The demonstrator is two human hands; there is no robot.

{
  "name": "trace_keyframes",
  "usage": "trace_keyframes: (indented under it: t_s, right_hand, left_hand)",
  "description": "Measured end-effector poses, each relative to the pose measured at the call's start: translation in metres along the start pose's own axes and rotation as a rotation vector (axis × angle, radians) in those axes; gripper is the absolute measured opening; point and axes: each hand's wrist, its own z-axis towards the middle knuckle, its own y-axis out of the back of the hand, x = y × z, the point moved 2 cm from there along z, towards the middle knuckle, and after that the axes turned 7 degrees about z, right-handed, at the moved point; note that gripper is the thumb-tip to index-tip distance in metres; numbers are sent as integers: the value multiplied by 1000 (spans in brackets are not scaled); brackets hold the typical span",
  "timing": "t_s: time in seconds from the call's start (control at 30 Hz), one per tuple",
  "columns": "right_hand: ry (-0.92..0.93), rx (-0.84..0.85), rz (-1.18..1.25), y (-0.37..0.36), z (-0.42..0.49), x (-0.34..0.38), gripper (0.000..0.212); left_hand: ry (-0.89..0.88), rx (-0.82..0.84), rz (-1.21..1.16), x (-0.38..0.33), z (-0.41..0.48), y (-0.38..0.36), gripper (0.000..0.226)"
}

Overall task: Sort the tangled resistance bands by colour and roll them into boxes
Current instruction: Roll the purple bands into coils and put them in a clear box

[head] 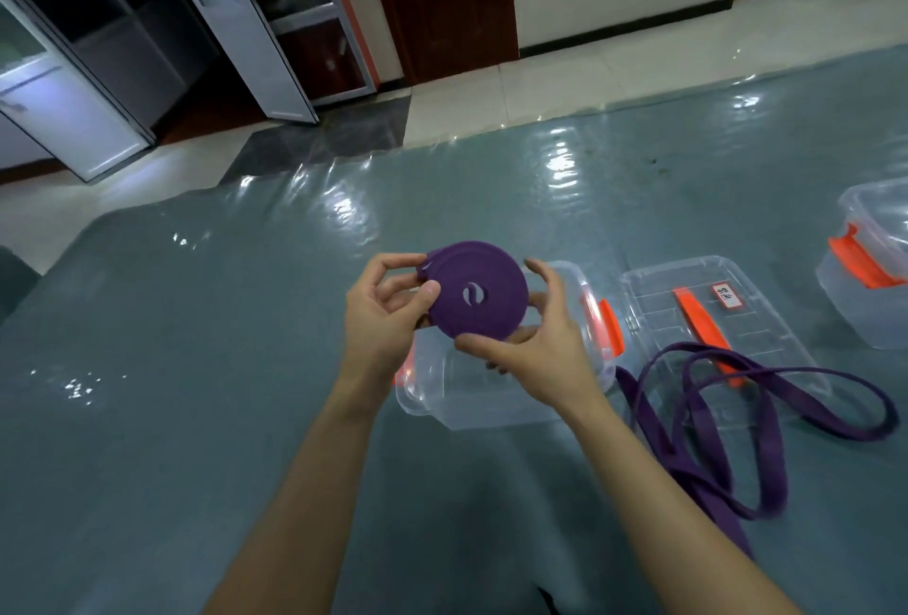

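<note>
Left hand [383, 314] and right hand [535, 349] pinch roll [476, 300] rim over box [471, 405].

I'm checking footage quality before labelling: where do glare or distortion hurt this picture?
Head view: light glares in bright patches off the glossy sheet; the wide lens bends the door frames; the rolled purple band, gripped by left hand and right hand, is fairly sharp; the clear box below it nearly blends into the sheet.

Mat [196, 368] w/ boxes [491, 398], lid [663, 300], loose band [653, 423].
</note>
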Motion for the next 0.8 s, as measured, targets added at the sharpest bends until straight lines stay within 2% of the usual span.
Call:
trace_keyframes:
  t_s: [0.1, 0.17, 0.27, 0.4, 0.5, 0.67, 0.8]
  right_hand:
    - [175, -19, -568, 7, 4, -13, 103]
    - [167, -31, -773, 7, 9, -20, 95]
    - [100, 20, -887, 8, 20, -31, 91]
    - [-81, 159, -1007, 9, 47, -43, 91]
    - [-161, 232, -1097, 3, 70, -53, 94]
    - [-300, 376, -1287, -1, 89, -91, 104]
    - [-384, 437, -1369, -3, 98, -106, 92]
  left_hand:
    - [84, 28, 45, 29, 8, -5, 27]
    - [172, 49, 34, 49, 12, -11, 27]
    - [317, 98, 11, 78, 24, -21, 30]
    - [590, 130, 42, 117, 44, -39, 38]
    - [715, 131, 79, 143, 57, -49, 43]
    - [763, 202, 348, 179, 76, -57, 52]
    - [727, 233, 528, 197, 77, -67, 55]
